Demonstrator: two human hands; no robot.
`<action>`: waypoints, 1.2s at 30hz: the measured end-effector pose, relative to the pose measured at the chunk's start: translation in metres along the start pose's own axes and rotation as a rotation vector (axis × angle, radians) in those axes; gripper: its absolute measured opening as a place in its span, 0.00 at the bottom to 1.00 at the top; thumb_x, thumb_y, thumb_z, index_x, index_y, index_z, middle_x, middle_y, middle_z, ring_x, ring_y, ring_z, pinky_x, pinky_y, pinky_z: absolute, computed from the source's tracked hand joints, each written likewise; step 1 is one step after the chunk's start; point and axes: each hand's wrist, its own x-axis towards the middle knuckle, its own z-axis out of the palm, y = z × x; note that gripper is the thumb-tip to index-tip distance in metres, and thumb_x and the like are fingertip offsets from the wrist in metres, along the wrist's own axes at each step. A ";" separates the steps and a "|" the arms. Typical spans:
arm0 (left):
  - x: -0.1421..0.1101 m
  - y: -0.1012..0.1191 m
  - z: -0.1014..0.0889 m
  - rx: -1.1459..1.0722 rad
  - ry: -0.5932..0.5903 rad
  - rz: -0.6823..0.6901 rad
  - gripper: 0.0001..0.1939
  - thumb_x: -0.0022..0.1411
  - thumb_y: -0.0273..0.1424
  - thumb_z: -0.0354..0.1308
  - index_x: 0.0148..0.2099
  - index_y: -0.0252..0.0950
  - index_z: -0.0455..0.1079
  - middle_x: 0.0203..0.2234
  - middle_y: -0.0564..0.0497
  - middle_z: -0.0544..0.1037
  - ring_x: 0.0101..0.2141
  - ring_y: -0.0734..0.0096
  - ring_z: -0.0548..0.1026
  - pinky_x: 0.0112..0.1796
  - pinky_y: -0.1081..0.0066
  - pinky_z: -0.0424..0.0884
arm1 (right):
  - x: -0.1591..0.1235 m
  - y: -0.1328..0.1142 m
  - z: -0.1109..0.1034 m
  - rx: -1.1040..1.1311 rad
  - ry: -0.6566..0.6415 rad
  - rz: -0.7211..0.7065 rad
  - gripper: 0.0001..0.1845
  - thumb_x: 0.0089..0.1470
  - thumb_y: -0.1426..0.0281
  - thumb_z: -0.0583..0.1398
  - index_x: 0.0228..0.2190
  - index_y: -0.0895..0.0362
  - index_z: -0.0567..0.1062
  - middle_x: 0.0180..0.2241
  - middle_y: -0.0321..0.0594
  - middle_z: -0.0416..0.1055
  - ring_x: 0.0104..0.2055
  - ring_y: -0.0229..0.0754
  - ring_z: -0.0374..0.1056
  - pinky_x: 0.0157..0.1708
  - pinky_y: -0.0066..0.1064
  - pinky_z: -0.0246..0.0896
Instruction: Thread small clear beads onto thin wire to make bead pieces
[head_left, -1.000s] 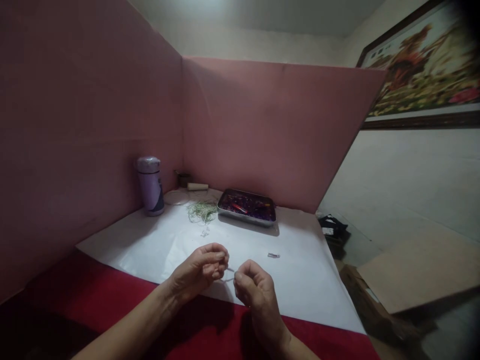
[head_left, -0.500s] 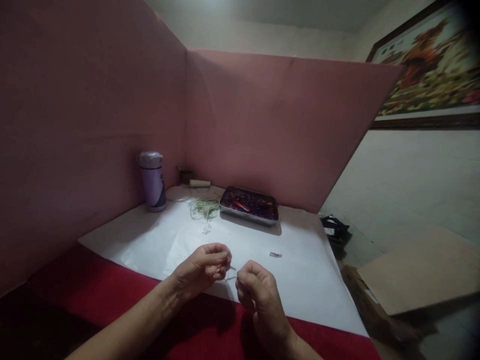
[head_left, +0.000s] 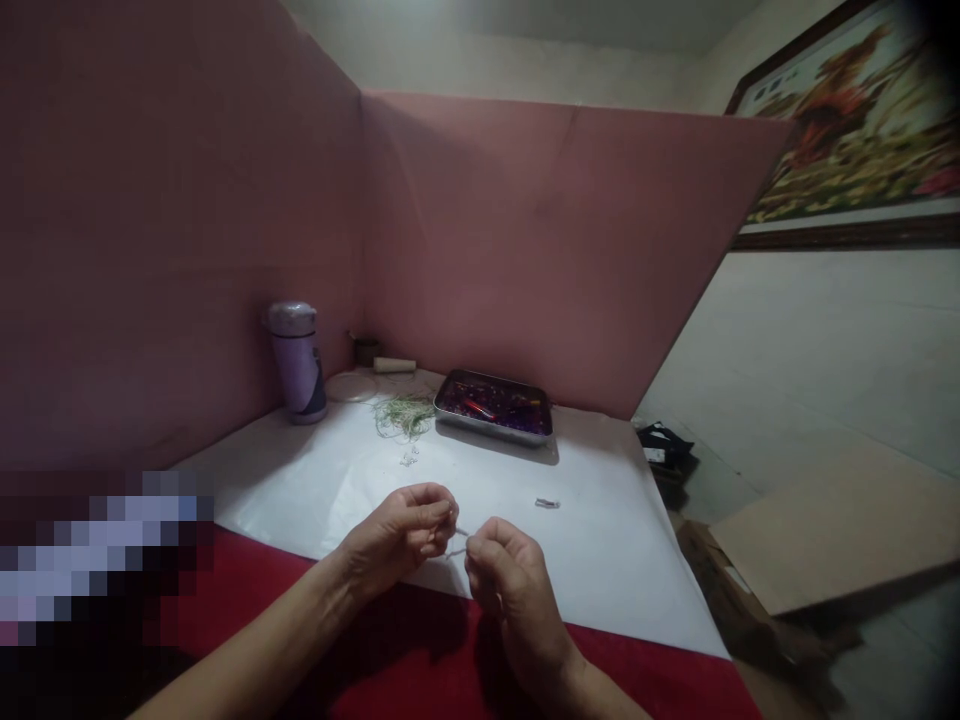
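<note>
My left hand [head_left: 415, 520] is closed in a pinch above the front of the white sheet [head_left: 600, 560]; anything between its fingertips is too small to name. Just to its right, my right hand [head_left: 514, 575] pinches a thin greyish strand [head_left: 456, 553], two ends of which stick out towards the left fingers. I cannot tell whether the left fingers touch it. Beyond the hands lie some tiny metallic pieces [head_left: 409, 458] and a tangle of green and pale threads [head_left: 403, 417]. A small whitish-pink piece [head_left: 547, 503] lies to the right.
A metal tray [head_left: 495, 432] of dark purple bits, with a red-orange tool [head_left: 478, 407] on top, stands at the back. Left of it are a purple bottle [head_left: 298, 365], a pale roll [head_left: 394, 366] and a dark pot [head_left: 367, 351]. Pink panels [head_left: 517, 240] enclose the back and left.
The view has shifted slightly, moving everything a little left in the picture. Both hands keep nearly the same pinched pose. A pixelated pale patch has appeared at the lower left.
</note>
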 end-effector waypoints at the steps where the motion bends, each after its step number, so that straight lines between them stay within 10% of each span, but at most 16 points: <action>1: 0.000 0.000 0.000 0.004 0.001 0.000 0.04 0.50 0.25 0.61 0.29 0.28 0.69 0.21 0.51 0.66 0.19 0.84 0.59 0.20 0.81 0.52 | 0.000 0.000 0.000 -0.003 -0.003 -0.002 0.11 0.46 0.68 0.57 0.18 0.58 0.60 0.13 0.28 0.56 0.15 0.28 0.44 0.16 0.23 0.40; 36: 0.000 -0.001 0.000 0.067 -0.028 0.003 0.03 0.52 0.24 0.59 0.29 0.29 0.69 0.18 0.53 0.64 0.18 0.84 0.57 0.21 0.78 0.50 | -0.003 -0.003 0.004 -0.018 0.038 -0.004 0.10 0.46 0.71 0.55 0.17 0.57 0.60 0.12 0.27 0.55 0.15 0.28 0.45 0.16 0.23 0.41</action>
